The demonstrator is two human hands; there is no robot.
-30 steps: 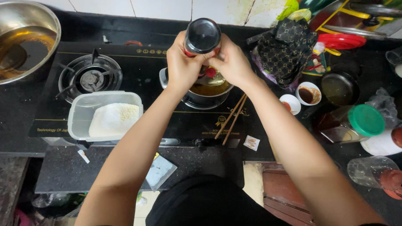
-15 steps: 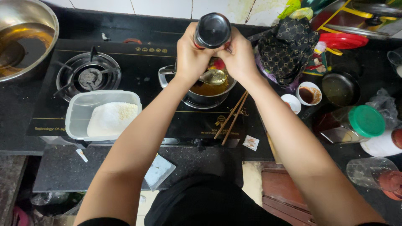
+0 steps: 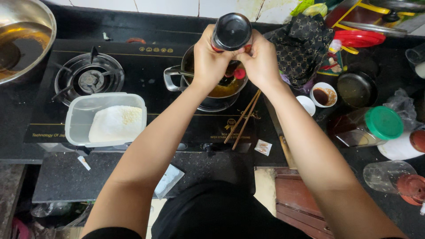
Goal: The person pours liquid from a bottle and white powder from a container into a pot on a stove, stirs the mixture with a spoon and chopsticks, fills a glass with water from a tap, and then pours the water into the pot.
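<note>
The dark glass bottle with a black base [image 3: 231, 31] sits gripped between my left hand [image 3: 210, 59] and right hand [image 3: 261, 59], both clenched round it, tipped over the steel pot of brown liquid [image 3: 217, 88] just below them. Wooden chopsticks [image 3: 242, 120] lie beneath my right hand; a clear plastic tub of white powder [image 3: 106, 119] sits below-left of my left.

In front of me a black counter [image 3: 62, 177] carries a black gas stove [image 3: 146, 79]. A clear plastic tub [image 3: 106, 118] of white powder sits on the stove's front left. A pair of chopsticks [image 3: 242, 119] lies near its front right edge. A green-lidded jar [image 3: 367, 126] lies toward the counter's right edge.
</note>
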